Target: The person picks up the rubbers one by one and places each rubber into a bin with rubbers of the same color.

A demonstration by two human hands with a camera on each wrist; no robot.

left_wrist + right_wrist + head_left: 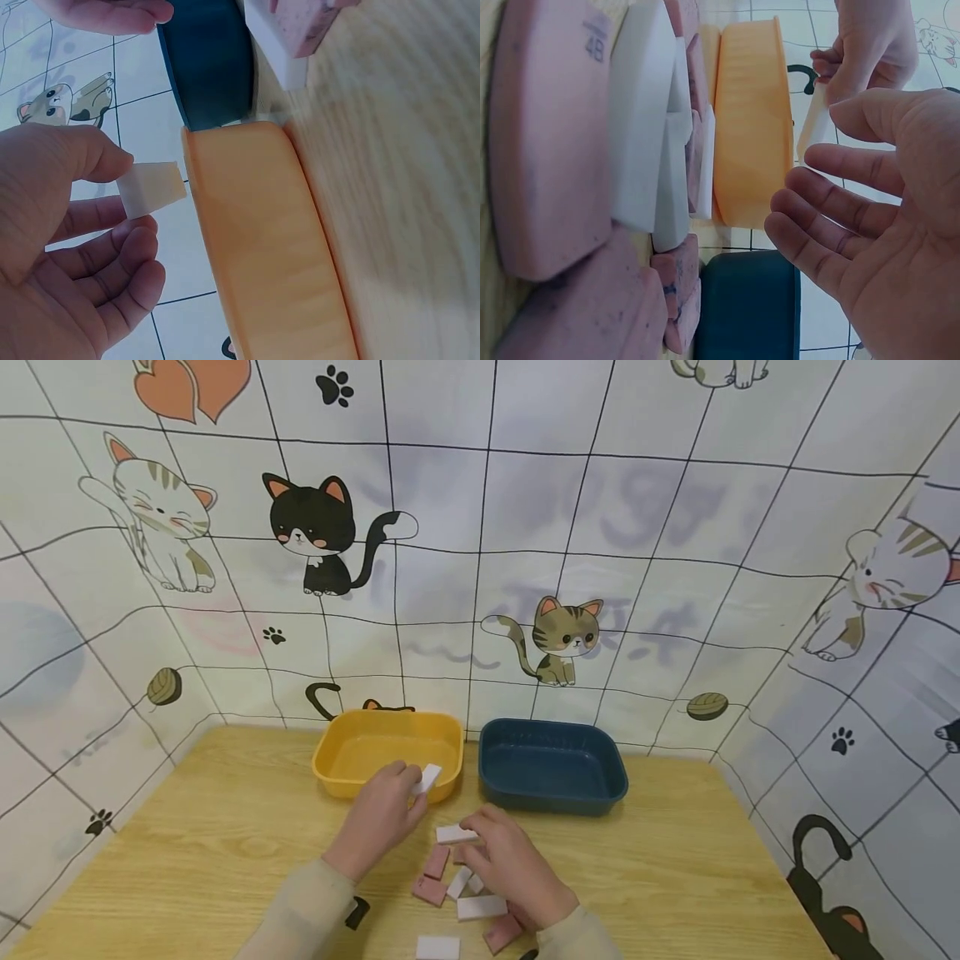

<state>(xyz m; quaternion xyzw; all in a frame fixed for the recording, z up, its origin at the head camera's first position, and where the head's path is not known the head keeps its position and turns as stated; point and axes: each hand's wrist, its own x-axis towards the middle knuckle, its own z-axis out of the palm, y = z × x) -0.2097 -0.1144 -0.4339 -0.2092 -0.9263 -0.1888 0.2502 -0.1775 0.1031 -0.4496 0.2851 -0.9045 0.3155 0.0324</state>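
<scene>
Left fingers (96, 214) around 1 white block (144, 189)

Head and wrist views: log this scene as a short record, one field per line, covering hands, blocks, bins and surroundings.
Left hand: pinches a white block near the yellow bin
Right hand: fingers relaxed, holding nothing, over the loose blocks
Loose blocks: pink blocks and white blocks, bunched on the table
Marking: "4B" on one pink block
Bins: yellow bin left of blue bin in the head view
Backdrop: white, black grid lines, cartoon cats
</scene>
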